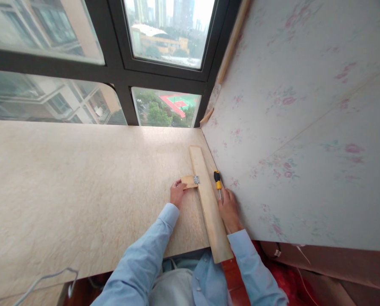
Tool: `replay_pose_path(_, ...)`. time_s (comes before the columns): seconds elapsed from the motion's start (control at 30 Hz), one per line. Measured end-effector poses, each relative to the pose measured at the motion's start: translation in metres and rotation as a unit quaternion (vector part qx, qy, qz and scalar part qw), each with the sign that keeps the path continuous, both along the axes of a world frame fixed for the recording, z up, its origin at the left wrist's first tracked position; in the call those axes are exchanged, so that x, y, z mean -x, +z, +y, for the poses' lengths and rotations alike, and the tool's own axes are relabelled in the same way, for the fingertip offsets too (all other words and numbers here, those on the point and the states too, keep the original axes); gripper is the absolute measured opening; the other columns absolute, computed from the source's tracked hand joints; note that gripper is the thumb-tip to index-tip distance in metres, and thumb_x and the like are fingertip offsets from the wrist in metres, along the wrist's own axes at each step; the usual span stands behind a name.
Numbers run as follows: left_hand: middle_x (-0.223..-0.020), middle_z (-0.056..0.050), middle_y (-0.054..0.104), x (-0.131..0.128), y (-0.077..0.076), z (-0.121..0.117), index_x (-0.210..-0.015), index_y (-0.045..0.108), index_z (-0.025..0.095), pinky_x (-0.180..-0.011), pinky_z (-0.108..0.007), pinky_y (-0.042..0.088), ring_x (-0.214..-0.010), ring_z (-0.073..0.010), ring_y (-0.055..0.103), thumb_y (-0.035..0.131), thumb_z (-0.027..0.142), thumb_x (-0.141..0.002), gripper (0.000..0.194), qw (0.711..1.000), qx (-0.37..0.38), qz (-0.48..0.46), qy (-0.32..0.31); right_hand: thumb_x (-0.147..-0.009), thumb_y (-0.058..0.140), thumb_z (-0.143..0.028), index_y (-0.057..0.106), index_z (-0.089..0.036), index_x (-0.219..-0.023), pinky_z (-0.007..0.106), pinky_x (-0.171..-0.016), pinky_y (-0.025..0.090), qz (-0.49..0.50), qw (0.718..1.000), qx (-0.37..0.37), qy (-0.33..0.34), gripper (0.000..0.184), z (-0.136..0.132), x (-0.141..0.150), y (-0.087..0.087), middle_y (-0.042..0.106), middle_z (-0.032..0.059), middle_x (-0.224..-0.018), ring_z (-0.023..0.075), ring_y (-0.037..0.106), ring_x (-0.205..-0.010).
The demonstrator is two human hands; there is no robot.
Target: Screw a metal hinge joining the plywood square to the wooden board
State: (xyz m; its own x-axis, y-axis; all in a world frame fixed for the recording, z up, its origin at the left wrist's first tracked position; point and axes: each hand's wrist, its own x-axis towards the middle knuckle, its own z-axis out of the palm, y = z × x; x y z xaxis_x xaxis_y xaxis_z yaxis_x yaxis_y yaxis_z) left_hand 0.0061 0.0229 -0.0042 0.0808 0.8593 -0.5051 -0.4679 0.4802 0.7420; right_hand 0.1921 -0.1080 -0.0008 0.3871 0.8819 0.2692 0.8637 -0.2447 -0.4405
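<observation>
A long pale wooden board (209, 204) lies on the ledge, its near end reaching past the front edge towards my body. A small wooden piece (187, 182) meets its left side, and a silvery metal hinge (196, 179) sits at the joint. My left hand (177, 193) pinches the outer end of the small piece. To the right of the board, my right hand (230, 209) has its fingers closed at the metal shaft of a black-and-yellow screwdriver (218, 180). That screwdriver's handle points away from me; its tip is hidden at the fingers.
The beige marble-look ledge (65, 182) extends left below dark-framed windows (167, 76). Close on the right stands a flower-patterned wall (304, 148). A bent grey wire or cable (49, 275) crosses the ledge's front edge at lower left.
</observation>
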Motion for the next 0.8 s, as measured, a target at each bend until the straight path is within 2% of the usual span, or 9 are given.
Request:
replay_pose_path(0.1,-0.095,-0.010,0.069,0.002,0.002,-0.004,-0.094,0.061,0.012,-0.074,-0.031,0.055,-0.080,-0.0162,0.067,0.061,0.005,-0.073,0.022,1.000,-0.006,-0.027,-0.006,-0.092,0.040,-0.027,0.050,-0.019,-0.132,0.049,-0.111,0.036,0.048,0.998,-0.016,0.044,0.043,-0.007,0.012,-0.001,0.051,0.0141,-0.135,0.0264,0.046,-0.128)
replay_pose_path(0.2,-0.098,-0.010,0.070,0.003,0.005,-0.007,-0.099,0.060,0.012,-0.076,-0.031,0.056,-0.084,-0.0166,0.068,0.062,0.006,-0.073,0.027,0.999,-0.021,-0.042,-0.004,-0.090,0.048,-0.035,0.050,-0.019,-0.133,0.049,-0.113,0.035,0.104,0.991,-0.002,0.089,0.046,-0.007,0.025,-0.012,0.050,0.0140,-0.139,0.0269,0.044,-0.132)
replay_pose_path(0.37,-0.103,-0.012,0.070,0.004,0.012,-0.006,-0.106,0.058,0.012,-0.085,-0.037,0.055,-0.091,-0.0197,0.068,0.069,0.007,-0.068,0.040,0.997,-0.065,-0.042,-0.008,-0.079,0.062,-0.043,0.049,-0.015,-0.135,0.052,-0.114,0.032,0.140,0.987,0.012,0.077,0.063,-0.002,0.032,-0.030,0.042,0.0172,-0.146,0.0310,0.038,-0.138)
replay_pose_path(0.47,-0.107,-0.014,0.070,0.002,0.019,-0.004,-0.110,0.059,0.012,-0.089,-0.040,0.053,-0.096,-0.0221,0.068,0.072,0.010,-0.065,0.046,0.993,-0.114,-0.020,-0.023,-0.076,0.066,-0.042,0.049,-0.015,-0.134,0.054,-0.114,0.032,0.138,0.986,0.013,0.089,0.067,-0.003,0.033,-0.031,0.042,0.0185,-0.147,0.0324,0.038,-0.138)
replay_pose_path(0.57,-0.112,-0.015,0.069,-0.003,0.028,-0.005,-0.111,0.062,0.013,-0.092,-0.040,0.052,-0.104,-0.0245,0.065,0.073,0.012,-0.065,0.047,0.977,-0.203,0.039,-0.060,-0.077,0.066,-0.041,0.050,-0.014,-0.134,0.054,-0.114,0.032,0.135,0.987,0.012,0.089,0.065,-0.006,0.038,-0.028,0.039,0.0190,-0.149,0.0328,0.036,-0.139)
replay_pose_path(0.67,-0.118,-0.012,0.067,-0.010,0.039,-0.014,-0.108,0.067,0.017,-0.097,-0.040,0.049,-0.111,-0.0258,0.062,0.073,0.011,-0.066,0.044,0.929,-0.321,0.133,-0.125,-0.079,0.064,-0.042,0.050,-0.013,-0.134,0.055,-0.113,0.032,0.141,0.987,0.014,0.081,0.064,-0.009,0.047,-0.026,0.037,0.0208,-0.150,0.0337,0.034,-0.140)
replay_pose_path(0.8,-0.118,-0.008,0.067,-0.023,0.045,-0.031,-0.106,0.069,0.023,-0.106,-0.040,0.041,-0.114,-0.0260,0.059,0.067,0.004,-0.067,0.043,0.809,-0.457,0.278,-0.243,-0.079,0.064,-0.043,0.045,-0.015,-0.139,0.057,-0.111,0.034,0.169,0.983,-0.007,0.079,0.068,-0.010,0.053,-0.023,0.039,0.0198,-0.149,0.0343,0.036,-0.139)
